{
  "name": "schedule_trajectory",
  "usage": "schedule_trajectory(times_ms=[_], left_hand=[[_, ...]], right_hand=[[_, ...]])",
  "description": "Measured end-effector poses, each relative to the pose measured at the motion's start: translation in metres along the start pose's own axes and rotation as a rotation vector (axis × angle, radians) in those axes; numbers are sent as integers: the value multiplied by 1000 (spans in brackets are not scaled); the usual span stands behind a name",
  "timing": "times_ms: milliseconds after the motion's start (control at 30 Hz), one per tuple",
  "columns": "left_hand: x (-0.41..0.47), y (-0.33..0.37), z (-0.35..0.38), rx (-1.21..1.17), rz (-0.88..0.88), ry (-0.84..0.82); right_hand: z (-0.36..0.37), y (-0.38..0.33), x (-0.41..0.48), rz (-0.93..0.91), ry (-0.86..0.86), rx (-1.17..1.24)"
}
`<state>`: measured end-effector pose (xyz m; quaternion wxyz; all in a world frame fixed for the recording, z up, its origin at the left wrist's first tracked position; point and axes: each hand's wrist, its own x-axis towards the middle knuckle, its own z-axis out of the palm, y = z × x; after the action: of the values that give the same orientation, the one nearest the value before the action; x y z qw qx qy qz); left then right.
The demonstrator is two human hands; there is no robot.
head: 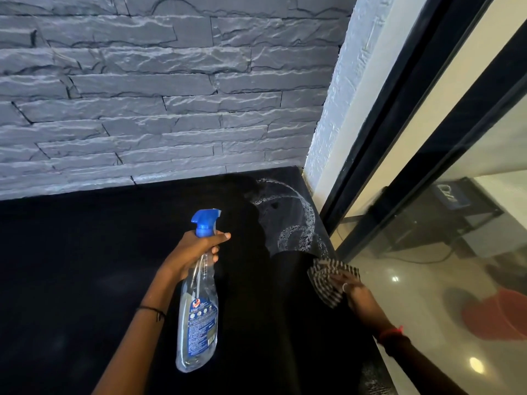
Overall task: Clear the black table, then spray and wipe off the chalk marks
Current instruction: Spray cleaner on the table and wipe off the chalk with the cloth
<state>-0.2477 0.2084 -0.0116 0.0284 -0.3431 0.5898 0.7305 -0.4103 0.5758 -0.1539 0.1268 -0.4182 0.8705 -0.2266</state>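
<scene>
Chalk marks (293,238) beyond the right hand (349,285), flat on its cloth (325,286), likely want overlapping strokes; left hand (194,249) grips spray bottle (198,309).

Single head camera here, wide-angle, tilted forward and down, close over the table (71,266). The wall (142,81) fills twelve o'clock, glass (456,252) runs along three, the table's far corner at one.

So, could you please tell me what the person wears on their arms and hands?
No sleeves show on either forearm. The left hand has a thin black thread band at its wrist; the right hand has a red thread band and a pale ring.
</scene>
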Motion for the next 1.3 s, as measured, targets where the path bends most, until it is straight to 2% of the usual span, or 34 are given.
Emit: schedule_trajectory(times_ms=[67,167,267,400,533,667,733,967,1133,1300], left_hand=[[0,1,-2,3,3,-5],[3,2,-5,12,2,10],[9,6,-11,15,-2,20],[18,10,-14,13,6,40],[23,14,-14,-21,27,67],[26,14,-16,-23,15,67],[26,13,-17,-15,7,73],[24,8,-17,-4,-5,68],[30,7,-7,-12,-15,78],[46,10,13,-13,-30,81]], right_hand=[[-4,0,37,76,18,-28],[10,-14,94,74,-45,-90],[31,-54,121,-16,-101,-145],[63,-98,93,-223,-157,-72],[78,-72,32,-391,-171,5],[48,-33,0,-340,-98,51],[30,-12,1,-249,-57,40],[-13,11,108,14,-58,13],[14,-28,166,-72,-157,-129],[41,-53,139,-226,-206,-89]])
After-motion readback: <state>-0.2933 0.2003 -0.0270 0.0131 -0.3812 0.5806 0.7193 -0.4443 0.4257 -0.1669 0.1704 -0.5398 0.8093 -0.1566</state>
